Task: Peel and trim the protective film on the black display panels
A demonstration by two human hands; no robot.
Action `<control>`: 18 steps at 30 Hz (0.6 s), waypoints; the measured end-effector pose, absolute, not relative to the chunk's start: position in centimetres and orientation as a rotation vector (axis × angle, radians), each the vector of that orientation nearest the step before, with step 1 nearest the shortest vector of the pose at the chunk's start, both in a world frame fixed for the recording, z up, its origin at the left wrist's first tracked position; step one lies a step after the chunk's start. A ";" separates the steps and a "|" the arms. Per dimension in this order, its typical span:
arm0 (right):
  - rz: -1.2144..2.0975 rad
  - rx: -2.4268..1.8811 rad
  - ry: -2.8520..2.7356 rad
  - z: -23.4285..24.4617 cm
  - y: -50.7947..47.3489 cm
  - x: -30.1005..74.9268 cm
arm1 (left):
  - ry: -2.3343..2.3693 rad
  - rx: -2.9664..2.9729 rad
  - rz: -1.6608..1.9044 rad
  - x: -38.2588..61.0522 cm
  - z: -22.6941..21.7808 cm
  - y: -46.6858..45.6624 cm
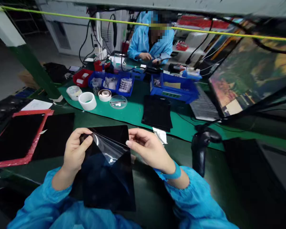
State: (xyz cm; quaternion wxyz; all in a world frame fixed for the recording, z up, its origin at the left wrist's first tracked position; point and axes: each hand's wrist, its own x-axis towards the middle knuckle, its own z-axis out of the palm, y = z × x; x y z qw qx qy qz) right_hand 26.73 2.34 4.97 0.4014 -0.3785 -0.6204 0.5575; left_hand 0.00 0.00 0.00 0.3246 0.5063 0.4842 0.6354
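Note:
A flat black glass panel (109,187) lies tilted before me, its lower edge near my lap. Clear film (108,152) is partly lifted off its upper part, its raised edge running slantwise between my hands and catching the light. At the upper left corner, my left hand (77,148) pinches the film between thumb and fingers. My right hand (150,146) is closed at the panel's upper right edge, thumb in front and fingers beside it, where the film's edge ends. Whether the right fingertips also grip the film is hard to see. A blue band circles my right wrist.
Left lie a red-edged frame (38,140) and dark sheets. Tape rolls (87,101), a round clear dish (118,102) and blue bins (173,89) stand on the green mat. A black-handled tool (200,146) is at right. Across the bench, a person (150,41) works.

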 end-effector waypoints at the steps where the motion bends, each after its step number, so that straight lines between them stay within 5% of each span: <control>1: 1.395 -0.976 -1.564 4.9 2.4 26.7 | 1.267 1.330 1.664 0.1 0.0 0.0; 18: 1.253 -1.134 -1.625 4.7 2.9 26.6 | 1.254 1.463 1.568 0.1 -0.4 -0.4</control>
